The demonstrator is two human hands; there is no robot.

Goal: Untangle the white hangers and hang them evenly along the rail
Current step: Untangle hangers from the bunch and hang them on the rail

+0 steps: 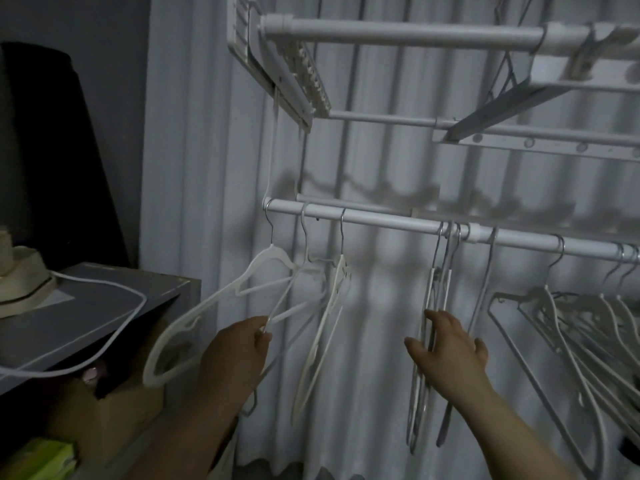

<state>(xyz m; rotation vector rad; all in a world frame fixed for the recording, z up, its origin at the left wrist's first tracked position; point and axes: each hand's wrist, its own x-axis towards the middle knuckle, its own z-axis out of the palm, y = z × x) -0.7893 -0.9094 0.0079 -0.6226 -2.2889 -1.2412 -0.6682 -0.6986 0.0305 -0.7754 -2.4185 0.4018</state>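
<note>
The rail [381, 221] is a smooth white tube running across a pale pleated curtain [381, 161], with a white folding rack [398, 34] of tubes and slotted bars above it. The white hangers are thin, flat-armed plastic with bare metal hooks, and they hang from the rail in three lots. Three left-end hangers [242, 289] have their hooks spaced apart but are swung askew, their arms crossing. A middle bunch [431, 292] hangs edge-on, hooks packed together. A right tangle [571, 323] is fanned out and interlocked near the frame edge. The left hand [239, 351] pinches a lower bar of the left-end hangers between thumb and fingertips. The right hand [450, 351] is spread, fingers straight, touching the middle bunch. At the left a grey bench [104, 323] carries a woven, straw-coloured hat [20, 282] and a loose hanger [142, 299] lying flat, with a cardboard box [114, 420] beneath. The room is dim, its walls grey
</note>
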